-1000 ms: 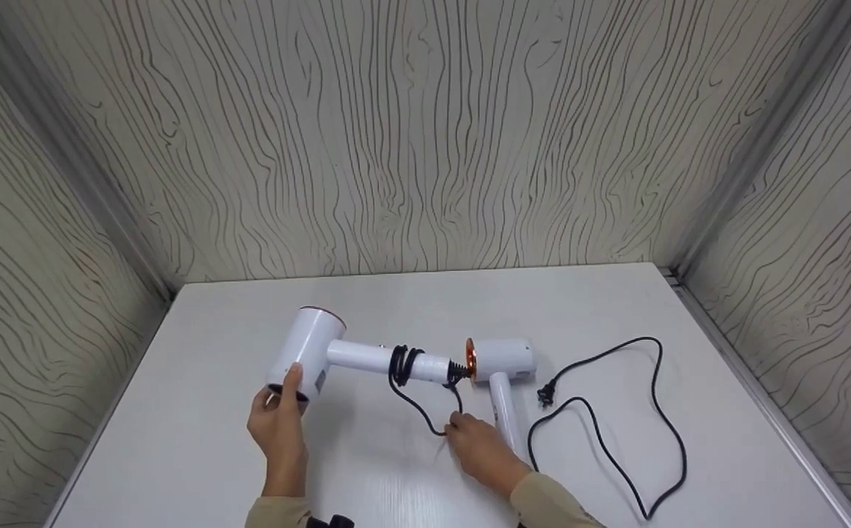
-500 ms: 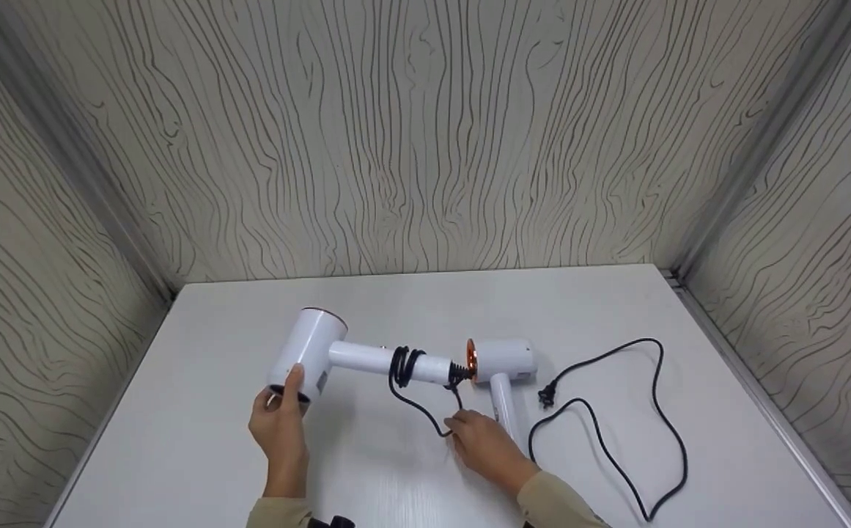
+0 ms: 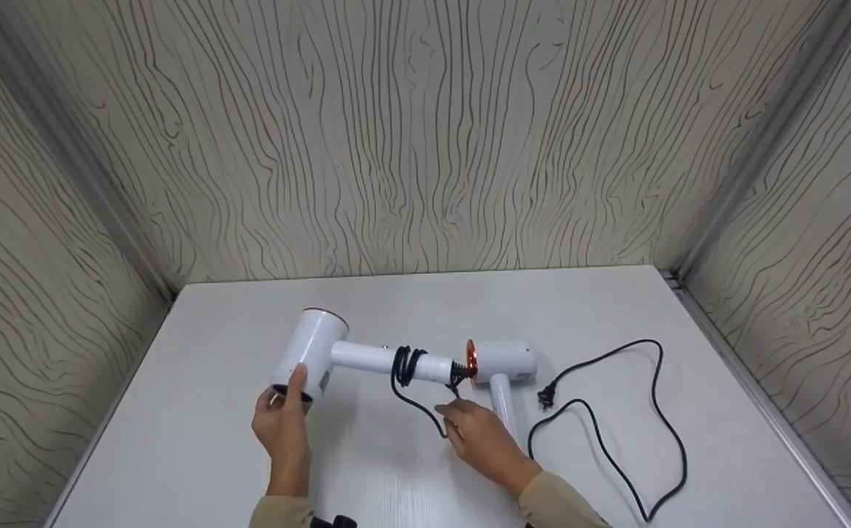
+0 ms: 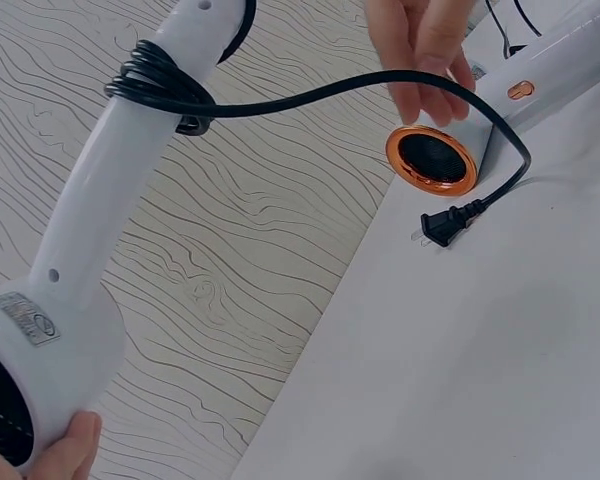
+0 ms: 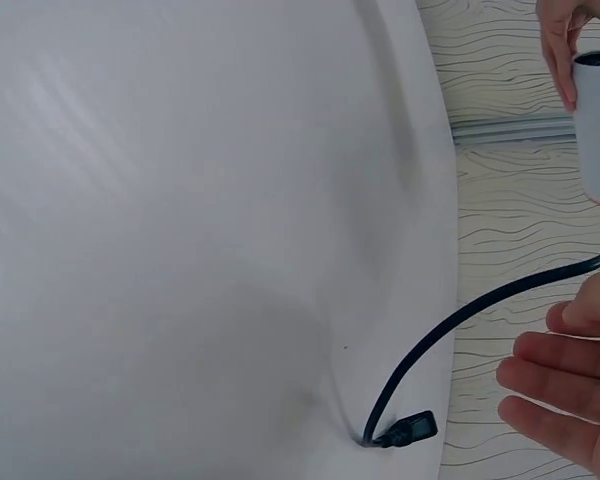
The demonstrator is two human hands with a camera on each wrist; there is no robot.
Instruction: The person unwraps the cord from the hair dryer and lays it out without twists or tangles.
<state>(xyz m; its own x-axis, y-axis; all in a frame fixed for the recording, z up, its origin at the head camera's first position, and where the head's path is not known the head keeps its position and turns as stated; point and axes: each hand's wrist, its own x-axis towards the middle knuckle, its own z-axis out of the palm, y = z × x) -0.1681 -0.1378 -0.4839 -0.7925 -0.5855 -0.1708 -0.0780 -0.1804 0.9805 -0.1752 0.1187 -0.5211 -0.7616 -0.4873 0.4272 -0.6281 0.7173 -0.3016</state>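
My left hand (image 3: 284,440) grips a white hair dryer (image 3: 311,345) by the end of its barrel, thumb on the near side. The dryer is raised, its handle (image 3: 363,357) pointing right. A black cord (image 4: 160,82) is wound round the handle, and a loose length hangs down to a two-pin plug (image 4: 445,226), which is at the tabletop in the right wrist view. Beside this hanging length is my right hand (image 3: 487,444), its fingers extended and apart in the right wrist view (image 5: 570,385), holding nothing.
A second white hair dryer (image 3: 507,359) with an orange ring lies on the white table (image 3: 366,293), just right of the first one's handle end. Its black cord (image 3: 682,455) spreads out on the right, plug (image 3: 547,394) near the barrel. Wood-patterned panels (image 3: 410,147) surround the table.
My right hand has moved slightly up along the hanging cord, and its fingers have loosened from it. The left hand and hair dryer have shifted only slightly right.
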